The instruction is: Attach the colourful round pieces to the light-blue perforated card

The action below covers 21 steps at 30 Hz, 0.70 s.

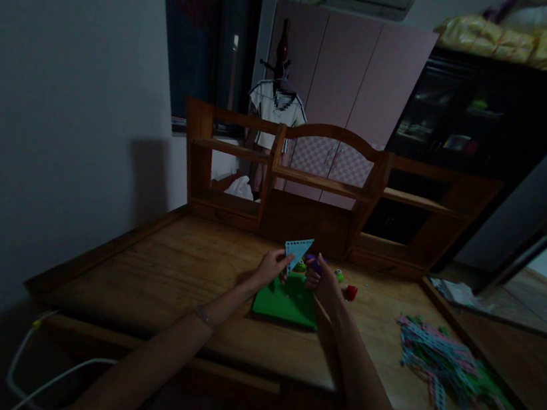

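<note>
Pinching the pale blue perforated plastic triangle (298,249) in your left hand (272,267) (grip closed), your right hand (320,278) grips a small purple piece (315,262) above the green flat baseplate (286,301), mid-frame.

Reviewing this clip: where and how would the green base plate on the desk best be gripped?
Probably by the near edge of the green base plate, from the person's side: it lies flat on the desk, that edge is bare, while the left hand, right hand and blue triangle piece crowd the far end.
</note>
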Tool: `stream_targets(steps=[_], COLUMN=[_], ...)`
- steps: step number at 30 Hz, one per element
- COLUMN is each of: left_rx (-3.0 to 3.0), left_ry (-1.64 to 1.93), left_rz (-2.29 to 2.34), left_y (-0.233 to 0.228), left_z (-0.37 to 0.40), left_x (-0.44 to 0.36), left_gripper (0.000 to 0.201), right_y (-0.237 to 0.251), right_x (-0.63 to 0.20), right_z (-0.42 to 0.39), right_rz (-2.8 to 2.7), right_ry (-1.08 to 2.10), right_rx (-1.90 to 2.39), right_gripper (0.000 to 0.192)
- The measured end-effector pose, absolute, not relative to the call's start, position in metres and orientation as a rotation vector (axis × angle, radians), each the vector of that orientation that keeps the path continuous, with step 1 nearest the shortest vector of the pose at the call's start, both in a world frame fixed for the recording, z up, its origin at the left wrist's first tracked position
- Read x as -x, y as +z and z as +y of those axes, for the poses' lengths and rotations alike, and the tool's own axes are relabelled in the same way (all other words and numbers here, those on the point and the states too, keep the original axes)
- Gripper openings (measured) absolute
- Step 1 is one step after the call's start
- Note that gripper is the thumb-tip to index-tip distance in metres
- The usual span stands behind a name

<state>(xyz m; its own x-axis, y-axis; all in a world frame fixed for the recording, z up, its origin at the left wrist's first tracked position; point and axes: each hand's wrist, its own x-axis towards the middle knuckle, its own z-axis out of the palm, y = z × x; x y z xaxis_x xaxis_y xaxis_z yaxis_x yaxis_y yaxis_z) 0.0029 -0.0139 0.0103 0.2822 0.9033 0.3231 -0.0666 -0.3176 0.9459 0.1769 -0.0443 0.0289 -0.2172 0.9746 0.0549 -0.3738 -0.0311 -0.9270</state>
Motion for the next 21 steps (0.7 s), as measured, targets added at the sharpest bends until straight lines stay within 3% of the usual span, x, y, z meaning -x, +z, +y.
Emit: stream_targets(steps=[8, 21], left_rx=[-1.448, -1.453], left_ry=[1.331, 1.047], left_rz=[0.79, 0.705], left_y=[0.006, 0.011], left_z=[-0.003, -0.014], left_x=[-0.002, -0.006], left_gripper=[0.043, 0.044], right_y=[0.033, 0.025], right_x=[-0.176, -0.169], right_z=[-0.046, -0.051], right_rz=[-1.139, -1.206], right_ry=[1.367, 1.368], right_rx=[0.87, 1.087], right_gripper=[0.06, 0.055])
